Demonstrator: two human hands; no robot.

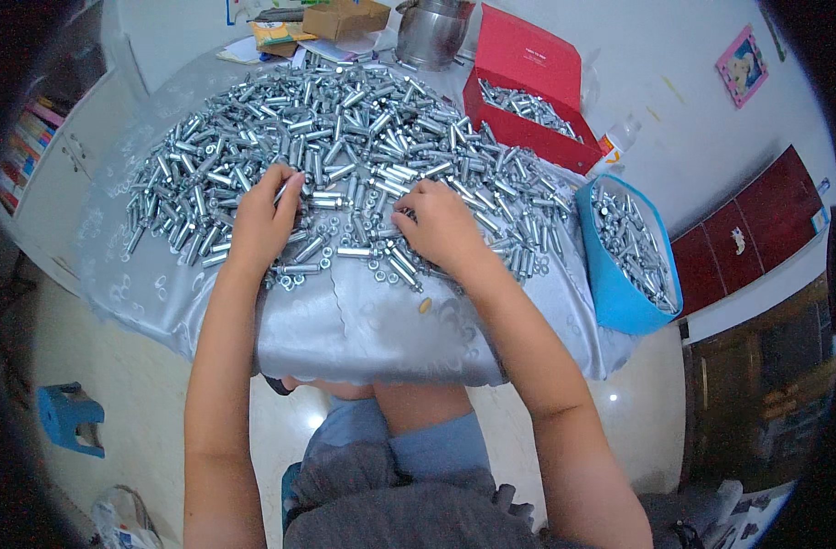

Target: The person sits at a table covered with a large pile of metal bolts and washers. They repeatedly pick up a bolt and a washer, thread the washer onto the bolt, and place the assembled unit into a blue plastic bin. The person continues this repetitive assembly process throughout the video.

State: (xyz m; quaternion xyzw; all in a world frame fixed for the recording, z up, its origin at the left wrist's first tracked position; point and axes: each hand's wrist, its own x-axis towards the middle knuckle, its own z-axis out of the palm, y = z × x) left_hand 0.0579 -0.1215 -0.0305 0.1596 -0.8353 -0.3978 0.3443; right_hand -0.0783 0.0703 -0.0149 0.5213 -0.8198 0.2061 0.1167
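A large heap of silvery expansion bolts [299, 119] with metal sleeves spreads over the table in front of me. My left hand [266, 220] is at the heap's near left side, thumb and fingers pinched on a bolt that shows only in part. Further right, my right hand [442, 227] is curled, palm down, with small metal nuts partly showing between thumb and fingers. Loose hex nuts [288, 281] and single bolts lie between and below the two hands.
A shiny grey cloth [381, 343] covers the table. At right hangs a blue fabric bin [633, 316] full of bolts. Behind it stand an open red box [537, 137] holding bolts and a white bottle [619, 142]. A metal pot [433, 35] and cardboard box [346, 18] stand at the back.
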